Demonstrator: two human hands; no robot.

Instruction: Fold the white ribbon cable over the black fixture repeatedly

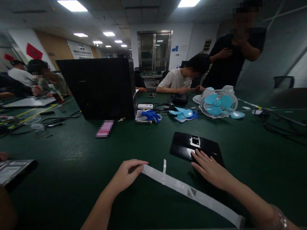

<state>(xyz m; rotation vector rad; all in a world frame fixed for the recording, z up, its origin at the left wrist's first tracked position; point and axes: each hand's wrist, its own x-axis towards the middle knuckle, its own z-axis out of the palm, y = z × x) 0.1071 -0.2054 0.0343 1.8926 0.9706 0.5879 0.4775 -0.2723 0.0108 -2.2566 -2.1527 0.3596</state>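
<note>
My left hand (129,173) pinches the far end of a long, flat white strip (178,186) between thumb and fingers. The strip looks like a ribbon cable, though I cannot be sure. It slants down to the right toward the table's near edge, with a narrow white tab rising from it and a grey patch along its length. Beyond it lies a glossy black panel (182,145) with a small square label or window. My right hand (210,168), fingers spread, is at the panel's near edge, the fingertips over its surface; whether they press on it I cannot tell.
A large black computer case (103,90) stands at the back. Near it are a phone (105,128), blue gloves (150,115), loose blue fan blades (181,112) and a caged fan (218,104). Black cables (274,119) lie at right. Other people sit or stand around the green table (77,187).
</note>
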